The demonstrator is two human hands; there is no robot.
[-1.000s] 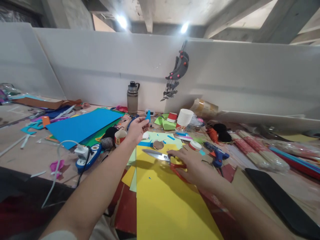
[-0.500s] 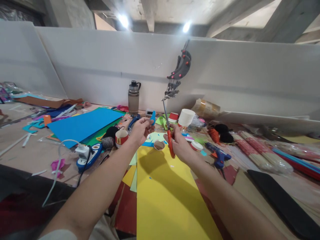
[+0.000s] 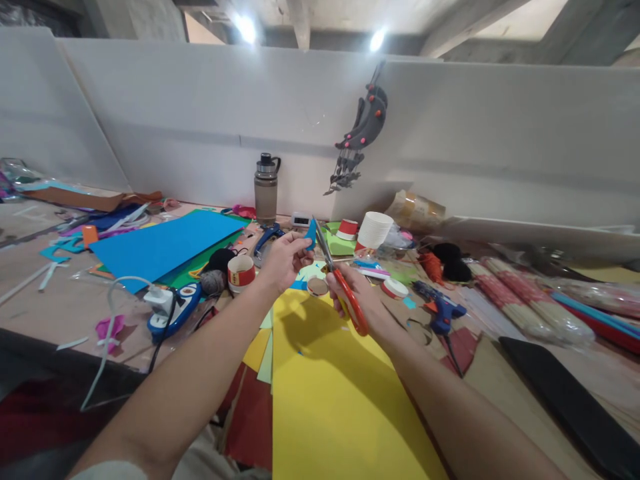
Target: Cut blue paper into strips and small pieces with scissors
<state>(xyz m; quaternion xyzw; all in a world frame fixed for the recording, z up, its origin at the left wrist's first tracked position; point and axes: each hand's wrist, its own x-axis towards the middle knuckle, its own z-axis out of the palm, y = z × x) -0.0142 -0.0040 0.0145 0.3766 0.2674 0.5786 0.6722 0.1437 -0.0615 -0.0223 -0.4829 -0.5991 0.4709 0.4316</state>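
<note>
Between the fingertips of my left hand (image 3: 287,261) is a small pointed piece of blue paper (image 3: 311,233), held upright. My right hand (image 3: 361,293) is closed round the orange handles of a pair of scissors (image 3: 351,300). The blades tilt up and left, their tips right beside the blue piece; whether they touch it I cannot tell. Below both hands lies a large yellow sheet (image 3: 340,393). A roll of tape (image 3: 317,287) rests at its far end, with small blue scraps around it.
Left are a blue sheet (image 3: 170,243), a power strip (image 3: 175,313) and a paper cup (image 3: 241,272). A bottle (image 3: 266,190) stands by the white partition. Stacked cups (image 3: 375,230), a glue gun (image 3: 441,310) and a black phone-like slab (image 3: 565,400) lie right.
The scissors have tilted left, bringing their tips close to the blue paper piece. My left hand has shifted slightly right. The view has tipped down a little.
</note>
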